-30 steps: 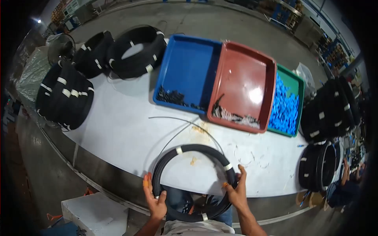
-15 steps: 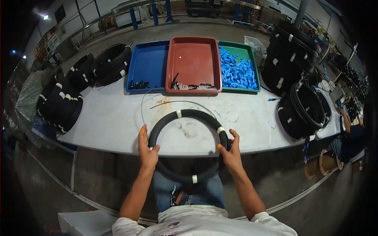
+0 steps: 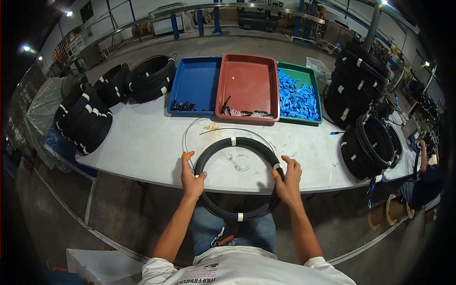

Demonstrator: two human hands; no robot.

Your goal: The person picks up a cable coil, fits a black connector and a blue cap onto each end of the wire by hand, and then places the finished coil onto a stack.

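A black cable coil [image 3: 223, 143] bound with white tape bands is held flat over the front edge of the white table [image 3: 142, 142]. My left hand [image 3: 193, 179] grips its left side between thumb and fingers. Around its right side, beside a tape band, my right hand [image 3: 289, 180] is closed, with the index finger raised. Both hands have orange on some fingertips. Loose cable ends curve above the coil across the tabletop.
Behind the coil stand a blue tray [image 3: 194, 85], a red tray [image 3: 248, 85] and a green tray [image 3: 319, 97] with blue connectors. Black coils are stacked left [image 3: 90, 118] and right [image 3: 356, 90]. A co-worker [image 3: 427, 175] is at the far right.
The view has shifted, so the table and trays appear further right and slightly lower. Both hands still hold the coil, which now looks slightly flatter.
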